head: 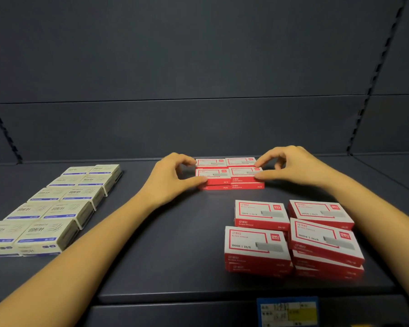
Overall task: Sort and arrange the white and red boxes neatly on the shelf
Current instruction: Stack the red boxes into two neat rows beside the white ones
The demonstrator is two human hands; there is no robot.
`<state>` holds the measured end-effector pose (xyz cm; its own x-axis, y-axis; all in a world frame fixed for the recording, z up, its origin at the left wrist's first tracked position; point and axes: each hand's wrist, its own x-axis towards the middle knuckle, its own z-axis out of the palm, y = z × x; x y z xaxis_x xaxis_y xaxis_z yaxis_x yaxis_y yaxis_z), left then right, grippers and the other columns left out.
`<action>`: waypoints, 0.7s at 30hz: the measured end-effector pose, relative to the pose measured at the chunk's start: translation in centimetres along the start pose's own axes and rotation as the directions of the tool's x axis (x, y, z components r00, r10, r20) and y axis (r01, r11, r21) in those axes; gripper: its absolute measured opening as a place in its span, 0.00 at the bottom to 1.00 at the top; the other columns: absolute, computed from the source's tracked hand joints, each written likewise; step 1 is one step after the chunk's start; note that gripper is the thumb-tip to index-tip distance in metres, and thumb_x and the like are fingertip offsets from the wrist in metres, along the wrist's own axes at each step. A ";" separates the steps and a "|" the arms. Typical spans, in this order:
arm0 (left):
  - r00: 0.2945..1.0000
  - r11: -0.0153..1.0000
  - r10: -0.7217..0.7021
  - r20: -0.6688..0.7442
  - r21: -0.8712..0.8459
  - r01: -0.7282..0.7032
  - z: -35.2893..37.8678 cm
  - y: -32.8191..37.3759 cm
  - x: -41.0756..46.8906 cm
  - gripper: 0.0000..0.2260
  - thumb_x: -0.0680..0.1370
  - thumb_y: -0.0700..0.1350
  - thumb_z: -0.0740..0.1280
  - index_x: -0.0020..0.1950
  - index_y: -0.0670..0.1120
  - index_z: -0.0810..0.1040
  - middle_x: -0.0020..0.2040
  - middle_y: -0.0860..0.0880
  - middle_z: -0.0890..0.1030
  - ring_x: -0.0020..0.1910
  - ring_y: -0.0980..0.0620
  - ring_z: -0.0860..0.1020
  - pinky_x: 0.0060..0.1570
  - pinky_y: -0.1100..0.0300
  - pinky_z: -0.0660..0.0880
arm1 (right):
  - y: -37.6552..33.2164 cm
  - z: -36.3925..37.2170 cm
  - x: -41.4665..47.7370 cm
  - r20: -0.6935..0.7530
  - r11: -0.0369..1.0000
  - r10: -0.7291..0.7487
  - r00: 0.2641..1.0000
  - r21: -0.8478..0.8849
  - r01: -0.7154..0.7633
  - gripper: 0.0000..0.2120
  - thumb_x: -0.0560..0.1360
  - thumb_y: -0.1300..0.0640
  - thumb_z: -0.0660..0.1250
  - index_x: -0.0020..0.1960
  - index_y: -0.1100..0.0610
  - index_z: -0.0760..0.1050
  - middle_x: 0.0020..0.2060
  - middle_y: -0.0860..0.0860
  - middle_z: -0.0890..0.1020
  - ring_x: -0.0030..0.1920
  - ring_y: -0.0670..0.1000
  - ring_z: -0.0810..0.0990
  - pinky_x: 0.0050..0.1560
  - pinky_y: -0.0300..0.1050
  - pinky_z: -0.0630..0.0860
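A neat block of red boxes, two wide and stacked two high, sits at the back middle of the dark shelf. My left hand presses its thumb and fingers on the block's left side. My right hand pinches the block's right side. Several more red boxes lie in loose, uneven stacks at the front right. White boxes with blue stripes stand in two tidy rows at the left, running from front to back.
The shelf's back panel rises behind the red block. Slotted uprights stand at both sides. A blue and yellow price label hangs on the shelf's front edge.
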<state>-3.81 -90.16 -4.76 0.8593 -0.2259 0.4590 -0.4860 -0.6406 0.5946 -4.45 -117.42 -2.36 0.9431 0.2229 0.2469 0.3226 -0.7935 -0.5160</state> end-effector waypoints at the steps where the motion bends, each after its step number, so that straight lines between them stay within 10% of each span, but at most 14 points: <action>1: 1.000 0.999 0.028 -0.014 -0.018 -0.028 -0.2 0.5 -0.3 0.15 0.68 0.51 0.74 0.52 0.50 0.78 0.48 0.56 0.77 0.43 0.59 0.73 0.43 0.74 0.68 | -0.1 -0.4 -0.3 -0.025 1.000 0.001 1.000 0.020 0.000 0.10 0.68 0.48 0.72 0.48 0.47 0.78 0.39 0.37 0.77 0.34 0.46 0.75 0.33 0.32 0.71; 9: 0.909 0.952 0.208 0.362 -0.288 -0.103 -1.1 4.4 -3.1 0.17 0.65 0.57 0.71 0.51 0.53 0.81 0.48 0.57 0.81 0.50 0.57 0.78 0.53 0.64 0.75 | -0.1 -4.2 -5.2 0.042 0.984 -0.074 0.996 0.163 0.066 0.12 0.66 0.43 0.67 0.48 0.42 0.80 0.47 0.40 0.83 0.50 0.41 0.80 0.50 0.35 0.73; 21: 0.841 0.944 0.251 0.480 -0.313 -0.103 -0.5 4.9 -3.3 0.18 0.64 0.52 0.73 0.52 0.52 0.81 0.49 0.55 0.82 0.51 0.55 0.78 0.56 0.64 0.73 | 1.2 -6.3 -11.8 0.175 0.981 -0.128 0.976 0.168 0.098 0.14 0.65 0.42 0.70 0.50 0.41 0.80 0.52 0.43 0.82 0.52 0.44 0.80 0.52 0.38 0.77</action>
<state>-9.05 -92.14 -3.01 0.6770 -0.7028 0.2187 -0.5976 -0.3514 0.7207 -15.65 -124.59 -0.74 0.8936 0.4180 0.1634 0.4227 -0.6616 -0.6194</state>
